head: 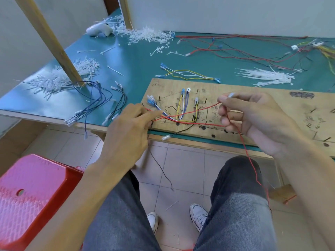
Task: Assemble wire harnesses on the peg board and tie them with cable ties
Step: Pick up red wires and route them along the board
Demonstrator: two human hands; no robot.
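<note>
Red wire (pixel 208 124) runs across the peg board (pixel 272 109) at the table's near edge. At the board's left end, the left hand (pixel 126 127) reaches it with its fingertips, but I cannot tell if they pinch it. It is best kept taut and seated against the pegs. The right hand (pixel 253 115) pinches the white terminal (pixel 231 95), and the slack drops out of sight past the knee.

**Work Area: Room and Furniture**

A plain white wall (pixel 217 13) backs the far edge of the teal-green worktop with a wooden front edge (pixel 137 66). A slanted light-wood post (pixel 49 42) meets the worktop near its left edge. A second wooden post (pixel 126 13) stands at its far edge. The floor of pale square tiles (pixel 181 160) carries a red plastic stool (pixel 32 196). Lighting is even.
</note>
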